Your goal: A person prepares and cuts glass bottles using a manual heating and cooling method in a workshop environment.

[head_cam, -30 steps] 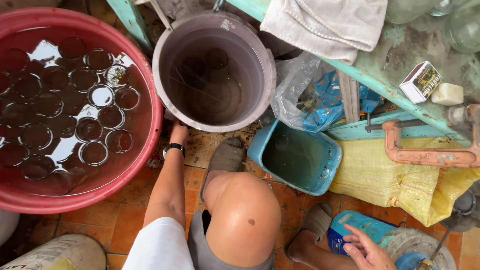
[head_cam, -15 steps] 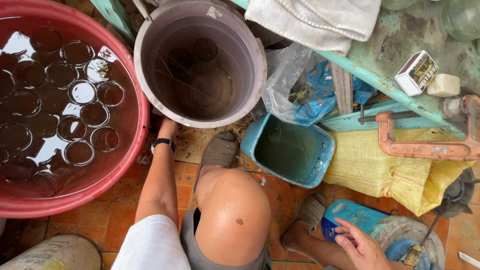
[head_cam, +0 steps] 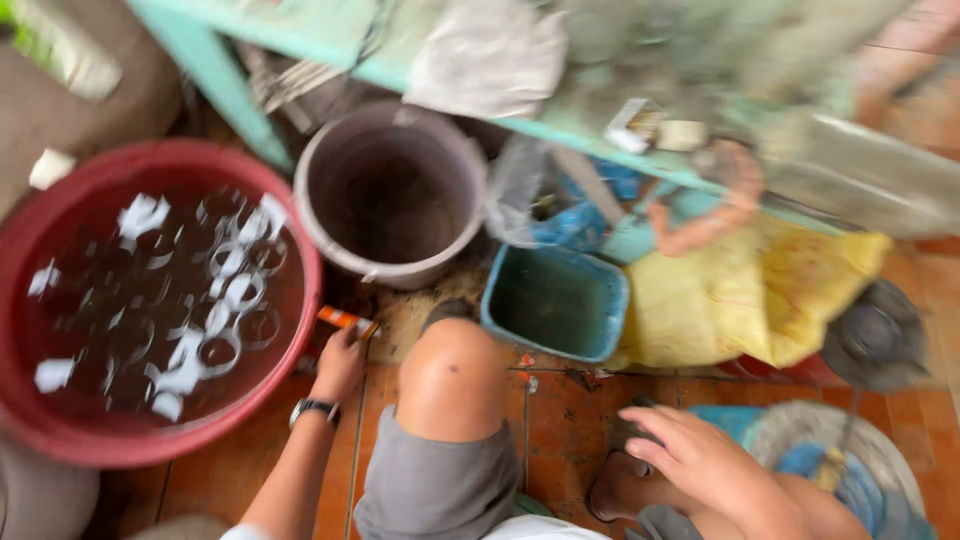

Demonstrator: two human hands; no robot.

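Note:
My left hand (head_cam: 340,365), with a watch on its wrist, grips a small orange and white object (head_cam: 345,319) on the floor between the red basin (head_cam: 300,330) and the grey bucket (head_cam: 392,195). The basin holds dark water with several round glass jars. My right hand (head_cam: 690,455) rests on my right knee with its fingers loosely spread, holding nothing. My left knee (head_cam: 450,370) sits between the two hands. The frame is blurred by motion.
A small teal bin (head_cam: 555,300) stands right of my left knee, beside a yellow sack (head_cam: 790,290). A teal table edge (head_cam: 220,75) with cloth and clutter runs across the top. An orange clamp (head_cam: 715,200) hangs below it. The floor is orange tile.
The view has swung back and blurred. My left hand has dropped from the bucket's base to the floor and now holds the small orange and white object. My right hand stays at my right knee.

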